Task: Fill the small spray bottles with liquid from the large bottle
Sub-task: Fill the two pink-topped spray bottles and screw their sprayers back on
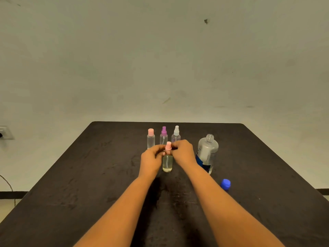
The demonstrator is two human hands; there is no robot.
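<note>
A small clear spray bottle (167, 164) with a pink spray top stands upright on the black table (89, 175), liquid inside it. My left hand (151, 159) grips its neck from the left. My right hand (183, 152) pinches the pink top from the right. Behind stand three more small bottles: one with a pink cap (151, 139), one with a purple sprayer (163, 135), one with a white sprayer (176, 134). The large clear bottle (206, 152) with a blue label stands open to the right. Its blue cap (225, 184) lies on the table nearer to me.
The table's far edge meets a plain wall. A wall socket (5, 132) and a cable (7, 184) are at the far left, off the table.
</note>
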